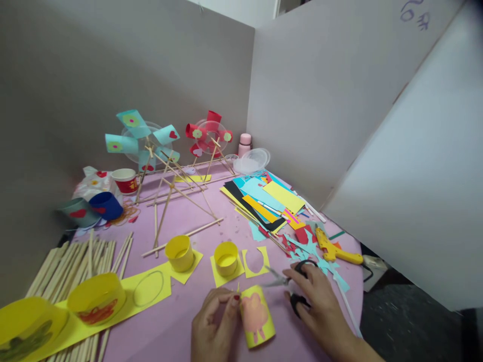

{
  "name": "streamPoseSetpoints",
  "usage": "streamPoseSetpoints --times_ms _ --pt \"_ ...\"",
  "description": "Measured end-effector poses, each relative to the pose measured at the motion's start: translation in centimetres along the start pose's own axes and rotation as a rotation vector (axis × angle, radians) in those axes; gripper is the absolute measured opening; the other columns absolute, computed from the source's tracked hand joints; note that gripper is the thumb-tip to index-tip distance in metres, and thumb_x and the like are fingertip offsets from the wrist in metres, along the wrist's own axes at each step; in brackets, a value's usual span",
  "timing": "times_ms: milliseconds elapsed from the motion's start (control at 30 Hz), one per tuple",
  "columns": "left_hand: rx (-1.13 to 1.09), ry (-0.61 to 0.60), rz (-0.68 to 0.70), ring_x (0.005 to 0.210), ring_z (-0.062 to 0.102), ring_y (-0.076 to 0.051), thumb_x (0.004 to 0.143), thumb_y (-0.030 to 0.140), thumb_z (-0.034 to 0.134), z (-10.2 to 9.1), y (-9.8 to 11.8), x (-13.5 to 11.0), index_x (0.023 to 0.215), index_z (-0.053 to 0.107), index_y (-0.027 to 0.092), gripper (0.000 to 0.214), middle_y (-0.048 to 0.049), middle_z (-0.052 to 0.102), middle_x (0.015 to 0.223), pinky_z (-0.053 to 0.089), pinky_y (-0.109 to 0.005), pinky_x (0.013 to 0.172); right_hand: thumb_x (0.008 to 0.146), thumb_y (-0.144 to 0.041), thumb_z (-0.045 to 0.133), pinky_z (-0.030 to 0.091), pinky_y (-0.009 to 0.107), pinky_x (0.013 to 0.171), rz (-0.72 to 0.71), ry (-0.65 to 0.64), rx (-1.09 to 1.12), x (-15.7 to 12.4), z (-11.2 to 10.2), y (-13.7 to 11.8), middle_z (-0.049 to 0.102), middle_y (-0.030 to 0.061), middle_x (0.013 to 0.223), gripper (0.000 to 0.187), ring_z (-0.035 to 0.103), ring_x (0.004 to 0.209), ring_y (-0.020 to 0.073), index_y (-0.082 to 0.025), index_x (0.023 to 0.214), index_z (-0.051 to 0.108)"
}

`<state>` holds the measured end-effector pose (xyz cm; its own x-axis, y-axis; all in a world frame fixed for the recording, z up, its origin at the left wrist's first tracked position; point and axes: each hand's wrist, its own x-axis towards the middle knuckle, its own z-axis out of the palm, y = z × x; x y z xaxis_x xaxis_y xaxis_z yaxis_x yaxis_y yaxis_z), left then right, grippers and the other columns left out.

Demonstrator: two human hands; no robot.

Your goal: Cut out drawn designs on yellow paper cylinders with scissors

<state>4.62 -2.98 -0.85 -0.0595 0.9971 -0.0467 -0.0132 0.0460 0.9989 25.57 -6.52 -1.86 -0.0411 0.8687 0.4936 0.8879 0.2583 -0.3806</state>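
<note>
My left hand [215, 324] pinches the upper left edge of a small yellow paper cylinder [257, 317] with a pink drawing on its side. A thin yellow sliver stands up at the fingertips. In my right hand [324, 306] are scissors [277, 278] with black handles, their blades parted and pointing left, just above the cylinder. Beyond the hands lies a yellow paper square with a round hole [247, 271]. Beside it a yellow paper cup [226, 259] stands on a yellow square, and another yellow cup [179, 253] stands further left.
Larger yellow cups [96, 297] sit on a yellow strip [162, 289] over wooden sticks [56, 271] at left. Stick frames carry a blue paper wheel [130, 143] and a red one [212, 118]. Right are coloured sheets [285, 196], scraps [307, 251] and a yellow glue gun [335, 251]. Grey partitions [169, 65] enclose the table.
</note>
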Motion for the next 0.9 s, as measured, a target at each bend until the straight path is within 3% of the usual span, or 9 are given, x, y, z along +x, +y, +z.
streamPoseSetpoints --times_ms 133,233,300,467,600,733,900 --pt "0.004 0.11 -0.072 0.065 0.053 -0.019 0.063 0.031 0.075 -0.2 0.1 0.5 0.054 0.063 0.022 0.017 0.0019 0.06 0.058 0.039 -0.024 0.066 0.075 -0.018 0.058 0.048 0.037 0.081 0.356 -0.147 0.416 0.4 -0.2 0.1 0.06 0.0079 0.103 0.036 0.057 0.093 0.0239 -0.023 0.111 0.057" --pt "-0.053 0.062 -0.165 0.074 0.059 -0.022 0.066 0.031 0.073 0.1 0.4 0.7 0.08 0.07 0.021 0.018 -0.001 0.069 0.071 0.043 -0.026 0.069 0.071 -0.028 0.066 0.049 0.033 0.074 0.581 -0.25 0.734 0.6 0.1 -0.6 0.064 0.006 0.092 0.034 0.061 0.082 0.0217 -0.02 0.103 0.058" --pt "-0.018 0.023 -0.14 0.089 0.06 -0.025 0.067 0.029 0.072 0.3 0.4 0.6 0.089 0.07 0.02 0.024 -0.0054 0.071 0.088 0.044 -0.029 0.079 0.07 -0.034 0.069 0.048 0.033 0.073 0.672 -0.286 0.88 0.5 0.3 -1.1 0.063 0.0039 0.084 0.034 0.061 0.08 0.0215 -0.019 0.099 0.058" --pt "0.055 -0.069 -0.035 0.113 0.051 -0.03 0.07 0.031 0.069 1.3 -1.1 -0.1 0.095 0.072 0.021 0.027 -0.0112 0.065 0.113 0.031 -0.038 0.103 0.064 -0.047 0.075 0.047 0.032 0.072 0.761 -0.382 1.035 -0.3 0.9 -1.5 0.062 0.0037 0.086 0.047 0.06 0.083 0.0222 -0.02 0.098 0.058" --pt "0.007 -0.039 -0.027 0.115 0.05 -0.031 0.07 0.031 0.069 1.8 -2.6 -0.5 0.099 0.071 0.02 0.031 -0.0127 0.065 0.115 0.027 -0.039 0.106 0.066 -0.048 0.075 0.046 0.03 0.075 0.765 -0.399 1.124 -0.5 1.3 -2.0 0.061 0.0045 0.092 0.049 0.06 0.089 0.0215 -0.02 0.101 0.056" --pt "-0.053 -0.046 -0.078 0.109 0.054 -0.031 0.068 0.032 0.071 1.8 -2.6 -0.5 0.095 0.072 0.019 0.031 -0.0125 0.067 0.109 0.034 -0.038 0.101 0.065 -0.047 0.077 0.042 0.022 0.056 0.764 -0.443 1.246 0.1 1.4 -2.8 0.06 -0.0009 0.08 0.046 0.058 0.064 0.0133 -0.021 0.096 0.055" --pt "-0.124 -0.159 -0.235 0.107 0.057 -0.028 0.072 0.033 0.068 1.2 -1.5 -0.1 0.097 0.068 0.017 0.03 -0.0117 0.066 0.11 0.043 -0.033 0.091 0.064 -0.057 0.073 0.034 0.017 0.041 0.832 -0.459 1.225 0.0 1.5 -3.0 0.055 -0.0058 0.069 0.053 0.045 0.041 0.0043 -0.021 0.097 0.052"
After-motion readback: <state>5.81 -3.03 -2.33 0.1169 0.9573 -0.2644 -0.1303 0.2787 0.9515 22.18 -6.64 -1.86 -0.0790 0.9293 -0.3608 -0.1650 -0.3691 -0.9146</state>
